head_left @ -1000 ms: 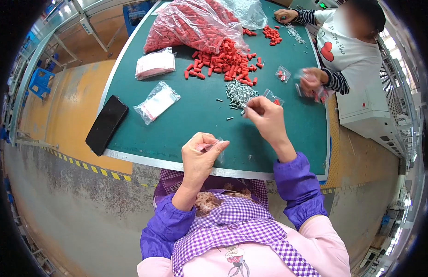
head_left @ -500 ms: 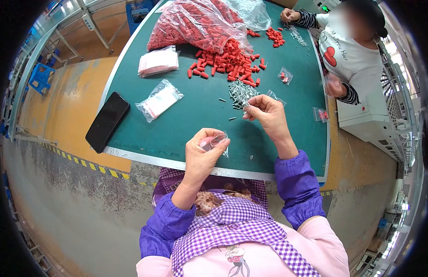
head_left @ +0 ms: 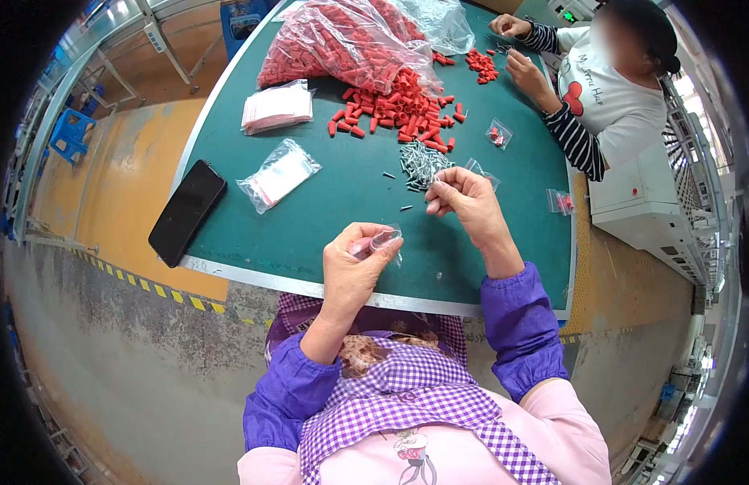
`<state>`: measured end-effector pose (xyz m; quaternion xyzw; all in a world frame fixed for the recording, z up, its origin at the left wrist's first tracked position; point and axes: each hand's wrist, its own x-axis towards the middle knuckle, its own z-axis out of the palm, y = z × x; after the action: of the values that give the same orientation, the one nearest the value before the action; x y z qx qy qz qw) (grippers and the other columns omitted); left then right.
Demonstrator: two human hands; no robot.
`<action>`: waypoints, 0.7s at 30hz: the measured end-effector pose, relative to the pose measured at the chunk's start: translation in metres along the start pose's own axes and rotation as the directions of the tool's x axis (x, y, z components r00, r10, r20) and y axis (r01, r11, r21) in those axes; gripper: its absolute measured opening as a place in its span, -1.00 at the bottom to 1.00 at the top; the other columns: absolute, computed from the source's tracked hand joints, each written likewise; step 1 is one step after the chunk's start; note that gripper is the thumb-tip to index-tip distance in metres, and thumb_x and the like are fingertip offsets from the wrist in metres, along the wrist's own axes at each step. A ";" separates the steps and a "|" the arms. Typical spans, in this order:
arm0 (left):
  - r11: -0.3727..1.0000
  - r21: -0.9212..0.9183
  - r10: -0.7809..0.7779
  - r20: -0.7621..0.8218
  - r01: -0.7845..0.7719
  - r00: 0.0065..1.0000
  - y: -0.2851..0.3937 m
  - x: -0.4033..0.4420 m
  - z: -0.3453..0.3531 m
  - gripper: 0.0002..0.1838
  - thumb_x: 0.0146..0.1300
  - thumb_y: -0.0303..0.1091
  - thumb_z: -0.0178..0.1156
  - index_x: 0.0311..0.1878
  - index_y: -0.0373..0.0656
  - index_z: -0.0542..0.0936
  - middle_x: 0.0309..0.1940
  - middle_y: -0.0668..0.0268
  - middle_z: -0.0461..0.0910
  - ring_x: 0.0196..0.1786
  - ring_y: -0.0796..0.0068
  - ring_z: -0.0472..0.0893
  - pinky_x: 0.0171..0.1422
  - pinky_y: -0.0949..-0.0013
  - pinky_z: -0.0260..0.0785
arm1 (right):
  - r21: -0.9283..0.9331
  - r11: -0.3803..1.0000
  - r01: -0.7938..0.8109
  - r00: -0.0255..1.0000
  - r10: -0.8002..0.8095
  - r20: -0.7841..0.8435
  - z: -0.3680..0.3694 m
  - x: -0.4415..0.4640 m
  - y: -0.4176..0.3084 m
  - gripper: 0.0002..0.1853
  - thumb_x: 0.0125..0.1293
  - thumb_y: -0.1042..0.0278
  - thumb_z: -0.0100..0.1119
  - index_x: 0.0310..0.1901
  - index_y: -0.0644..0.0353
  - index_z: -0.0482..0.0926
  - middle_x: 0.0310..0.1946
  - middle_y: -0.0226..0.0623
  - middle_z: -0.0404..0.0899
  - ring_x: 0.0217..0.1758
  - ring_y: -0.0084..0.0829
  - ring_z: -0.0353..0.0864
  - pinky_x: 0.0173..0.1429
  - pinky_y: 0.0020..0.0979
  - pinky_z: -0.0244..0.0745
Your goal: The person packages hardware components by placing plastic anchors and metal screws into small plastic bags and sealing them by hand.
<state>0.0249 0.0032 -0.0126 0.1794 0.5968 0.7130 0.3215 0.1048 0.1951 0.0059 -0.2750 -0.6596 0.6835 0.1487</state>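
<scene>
My left hand [head_left: 354,263] is closed on a small clear zip bag [head_left: 386,238] near the table's front edge; the bag's mouth gapes, and pinkish red shows beside the fingers. The fingers of my right hand [head_left: 469,206] are pinched together at the near right side of a pile of silver screws [head_left: 423,164]. Whatever lies between those fingertips is too small to make out. Two loose screws lie left of that hand. Behind the screws spreads a heap of red plastic caps [head_left: 407,105], spilling from a large clear bag [head_left: 334,48].
A stack of small bags [head_left: 279,107], a packet of bags [head_left: 279,176] and a black phone [head_left: 188,212] lie on the left of the green table [head_left: 310,234]. Filled bags [head_left: 498,133] lie at right. A co-worker [head_left: 613,89] handles small parts at the far right corner.
My right hand's fingertips have shifted slightly beside the screw pile. My left hand keeps the bag, almost unmoved. The co-worker's nearer hand has moved up and over the table, towards their other hand.
</scene>
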 end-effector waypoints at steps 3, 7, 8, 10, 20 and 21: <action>1.000 0.000 -0.006 -0.013 0.006 1.000 0.000 0.000 0.001 -0.86 0.13 -0.46 0.36 -0.25 -0.24 0.63 -0.44 0.46 0.60 -0.45 0.80 0.47 -0.42 0.69 0.31 | -0.014 0.999 -0.036 0.999 0.036 0.014 0.001 0.000 -0.002 -0.86 0.36 0.38 0.10 -0.18 0.28 0.52 -0.37 -0.32 0.63 -0.41 -0.59 0.63 -0.33 -0.59 0.48; 1.000 -0.001 -0.005 -0.010 0.005 1.000 0.001 0.001 0.001 -0.86 0.13 -0.46 0.36 -0.25 -0.24 0.63 -0.45 0.47 0.60 -0.46 0.81 0.46 -0.43 0.69 0.29 | 0.099 0.991 -0.093 0.996 0.091 0.026 0.000 -0.002 -0.005 -0.86 0.35 0.39 0.11 -0.18 0.29 0.52 -0.37 -0.32 0.63 -0.42 -0.60 0.62 -0.34 -0.60 0.47; 1.000 -0.003 -0.011 -0.011 0.011 1.000 0.001 0.001 0.001 -0.86 0.13 -0.46 0.36 -0.26 -0.25 0.63 -0.45 0.46 0.60 -0.46 0.81 0.46 -0.43 0.69 0.28 | 0.133 0.985 -0.108 0.994 0.103 0.040 0.000 -0.001 -0.005 -0.87 0.35 0.40 0.12 -0.18 0.28 0.52 -0.37 -0.33 0.63 -0.42 -0.60 0.62 -0.35 -0.60 0.46; 1.000 -0.003 -0.016 -0.018 0.016 1.000 0.005 -0.003 0.002 -0.86 0.13 -0.47 0.35 -0.25 -0.26 0.62 -0.45 0.46 0.60 -0.46 0.81 0.46 -0.43 0.70 0.28 | -0.030 0.998 -0.062 0.998 0.062 0.011 0.002 -0.004 -0.008 -0.87 0.35 0.41 0.12 -0.18 0.28 0.52 -0.36 -0.33 0.63 -0.42 -0.61 0.62 -0.35 -0.60 0.46; 0.978 0.163 0.135 -0.009 -0.131 0.991 -0.010 0.010 -0.003 -0.85 0.13 -0.50 0.34 -0.25 -0.31 0.61 -0.36 0.41 0.60 -0.34 0.75 0.50 -0.28 0.65 0.36 | -0.374 0.884 0.281 0.950 -0.199 0.243 0.027 -0.026 -0.040 -0.92 0.28 0.53 0.13 -0.22 0.32 0.51 -0.42 -0.34 0.57 -0.41 -0.58 0.59 -0.36 -0.52 0.46; 0.978 0.163 0.133 -0.012 -0.129 0.991 -0.009 0.011 -0.003 -0.85 0.13 -0.50 0.34 -0.25 -0.31 0.61 -0.36 0.41 0.60 -0.34 0.75 0.50 -0.28 0.65 0.36 | -0.482 0.794 0.371 0.915 -0.226 0.333 0.030 -0.031 -0.048 -0.87 0.18 0.61 0.13 -0.21 0.31 0.48 -0.40 -0.27 0.54 -0.39 -0.45 0.62 -0.33 -0.43 0.48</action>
<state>0.0177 0.0090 -0.0227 0.2359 0.6431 0.6838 0.2513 0.1043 0.1569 0.0584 -0.1054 -0.8725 0.4694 0.0859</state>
